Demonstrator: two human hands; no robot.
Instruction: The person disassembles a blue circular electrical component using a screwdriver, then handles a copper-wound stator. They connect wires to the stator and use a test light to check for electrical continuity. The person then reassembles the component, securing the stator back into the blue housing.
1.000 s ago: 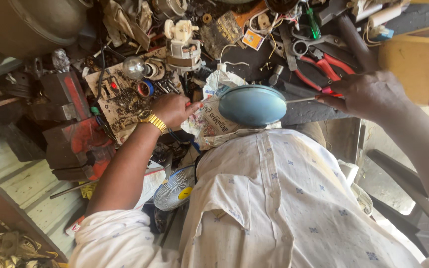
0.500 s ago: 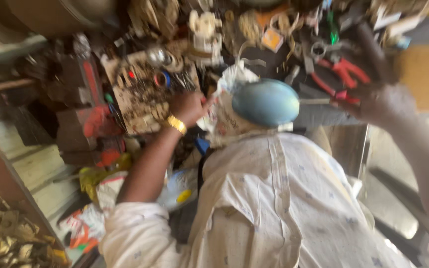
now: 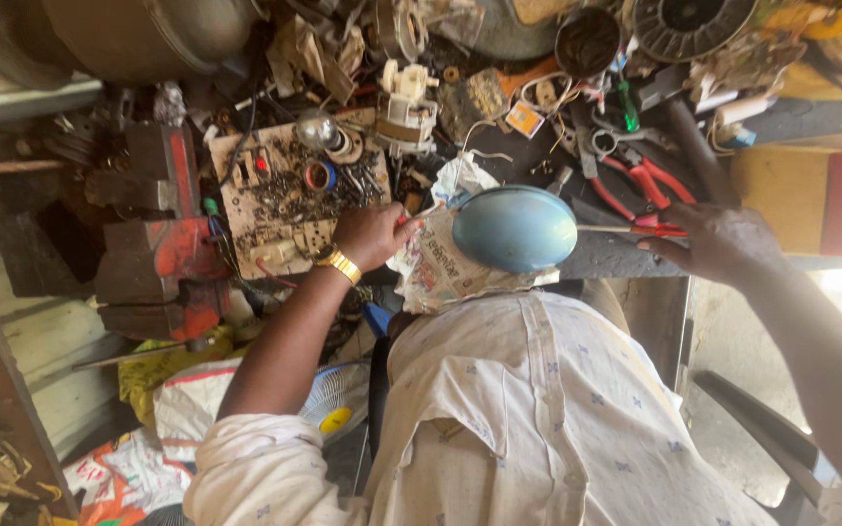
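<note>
1. Nearest, at 6 o'clock: pale patterned shirt (image 3: pixel 538 409), with both forearms reaching away from it to the bench.
2. Centre of view: blue dome-shaped cover (image 3: pixel 514 229), rounded side up, resting on crumpled newspaper (image 3: pixel 436 278) at the near bench edge, between the two hands.
3. At 9 o'clock of the dome: left hand (image 3: pixel 372 234), gold watch (image 3: pixel 343 265) on the wrist, fingers curled narrow and pressed against the newspaper. Possibly pinching a small red part; cannot tell for certain.
4. At 3 o'clock of the dome: right hand (image 3: pixel 723 244), fingers closed round the red handle of a thin screwdriver (image 3: pixel 626 230), shaft level, tip just beside the dome's rim.
5. Step in hand, as a judgement: tool tip presented to the dome's edge while the other hand steadies the paper.
6. Next move calls for a firm hold on the left and fine tip control on the right; a slip off the curved surface is likely otherwise.
7. Farther, at 1 o'clock: red-handled pliers (image 3: pixel 640 185).
8. Farther, at 10 o'clock: cluttered circuit board (image 3: pixel 285 200) and red vise (image 3: pixel 163 244).
</note>
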